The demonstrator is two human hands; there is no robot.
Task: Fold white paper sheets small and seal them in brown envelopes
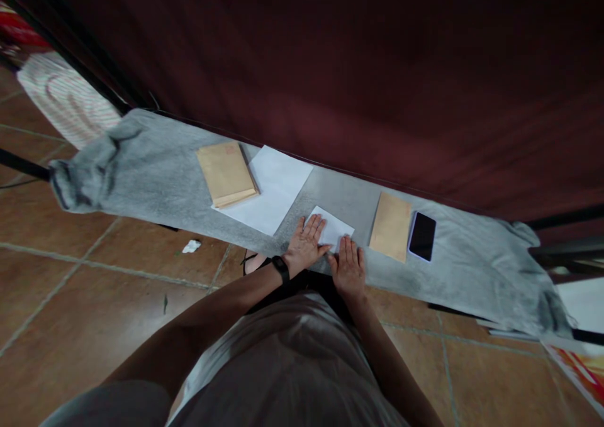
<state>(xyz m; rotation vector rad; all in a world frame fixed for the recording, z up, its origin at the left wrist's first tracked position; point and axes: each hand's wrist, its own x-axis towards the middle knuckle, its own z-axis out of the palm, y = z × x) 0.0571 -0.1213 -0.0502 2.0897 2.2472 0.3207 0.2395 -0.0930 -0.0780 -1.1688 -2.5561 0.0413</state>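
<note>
A small folded sheet of white paper [334, 227] lies on the grey cloth in front of me. My left hand [306, 241], with a dark band on its wrist, rests flat over the paper's left part, fingers stretched out. At the paper's near right edge my right hand [348, 266] lies with its fingers extended and their tips on the paper. Neither hand grips anything. The paper's near left part is hidden under my hands.
Brown envelopes [225, 170] are stacked at the left, partly over larger white sheets [283, 185]. A single brown envelope [391, 227] and a phone [423, 236] lie to the right. The grey cloth [165, 169] covers a narrow table; a dark red curtain [330, 87] hangs behind.
</note>
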